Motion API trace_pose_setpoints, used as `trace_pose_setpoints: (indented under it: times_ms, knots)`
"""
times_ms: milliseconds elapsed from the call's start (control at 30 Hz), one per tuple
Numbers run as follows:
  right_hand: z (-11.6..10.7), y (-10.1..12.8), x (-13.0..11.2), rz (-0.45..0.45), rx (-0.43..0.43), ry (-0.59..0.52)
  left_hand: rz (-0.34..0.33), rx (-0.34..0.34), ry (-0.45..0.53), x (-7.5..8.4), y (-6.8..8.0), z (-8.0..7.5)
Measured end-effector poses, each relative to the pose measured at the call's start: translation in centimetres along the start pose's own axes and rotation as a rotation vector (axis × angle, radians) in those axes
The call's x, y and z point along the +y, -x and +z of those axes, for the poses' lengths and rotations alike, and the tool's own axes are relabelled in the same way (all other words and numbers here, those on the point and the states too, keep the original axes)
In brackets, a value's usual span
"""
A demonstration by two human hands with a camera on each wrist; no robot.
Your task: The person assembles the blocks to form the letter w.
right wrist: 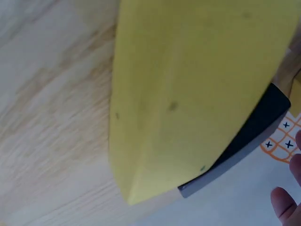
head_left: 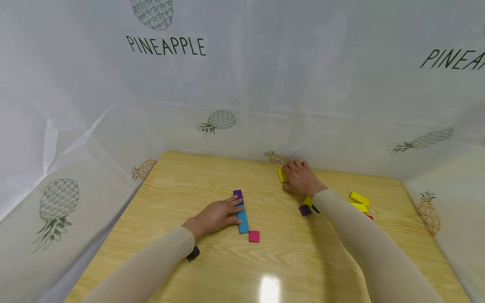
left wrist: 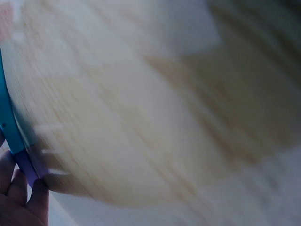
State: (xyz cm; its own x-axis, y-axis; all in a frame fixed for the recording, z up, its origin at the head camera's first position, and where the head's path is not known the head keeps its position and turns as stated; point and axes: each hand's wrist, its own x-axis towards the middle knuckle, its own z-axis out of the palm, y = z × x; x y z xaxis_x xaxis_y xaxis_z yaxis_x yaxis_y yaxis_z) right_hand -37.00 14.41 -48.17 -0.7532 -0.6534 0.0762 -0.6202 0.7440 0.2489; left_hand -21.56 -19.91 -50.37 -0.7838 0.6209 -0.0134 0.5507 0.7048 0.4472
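Two hands work coloured blocks on a wooden tabletop (head_left: 182, 176)
Left hand (head_left: 216, 216) lies flat, fingers straight, against the blue block (head_left: 243, 219) mid-table; right hand (head_left: 301, 179) curls over a yellow block (head_left: 281, 175) at the far edge, best lifted squarely

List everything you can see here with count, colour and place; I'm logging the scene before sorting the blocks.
Table: one, light wood, centre.
Blue block: one, at the left fingertips.
Purple block: one, at the blue block's far end.
Pink block: one, just nearer than the blue block.
Yellow block: one, far edge, under the right fingers.
Dark purple block: one, beside the right wrist.
Yellow blocks: two, right of the right forearm.
Pineapple-print sheet: white, behind and around the table.
Left hand: flat beside the blue block, touching it.
Right hand: on the far yellow block.
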Motion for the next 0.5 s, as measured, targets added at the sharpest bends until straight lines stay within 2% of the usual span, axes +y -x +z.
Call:
trace_pose_setpoints:
  times_ms: [300, 500]
  knots:
    - [0.59, 0.00, -0.03, -0.023, -0.063, -0.043, -0.018, -0.011, 0.009, 0.54, 0.09, -0.29]
    - [0.53, 0.62, -0.33, -0.030, -0.062, -0.111, -0.025, -0.008, 0.008, 0.48, 0.13, -0.18]
